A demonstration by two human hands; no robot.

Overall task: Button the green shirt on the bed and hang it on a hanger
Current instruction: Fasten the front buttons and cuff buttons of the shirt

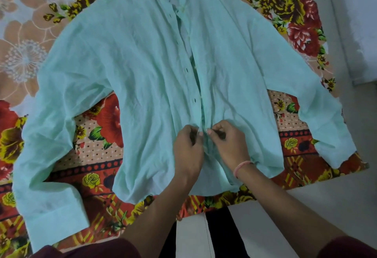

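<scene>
Head view: green shirt (pixel 142 63) lies flat on the bed (pixel 98 155), placket (pixel 191 57) running away from the person; left hand (pixel 188 147) and right hand (pixel 228 143) pinch its edges near the hem, probably around a button.

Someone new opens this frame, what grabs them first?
The pale green shirt spread flat, sleeves out, fills the middle of a loud floral bedsheet. Low on its front, the left hand and right hand pinch the two front edges together; above them the front lies unbuttoned.

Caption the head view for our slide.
A green shirt lies spread on a floral bedsheet; left hand and right hand pinch its lower placket.
</scene>
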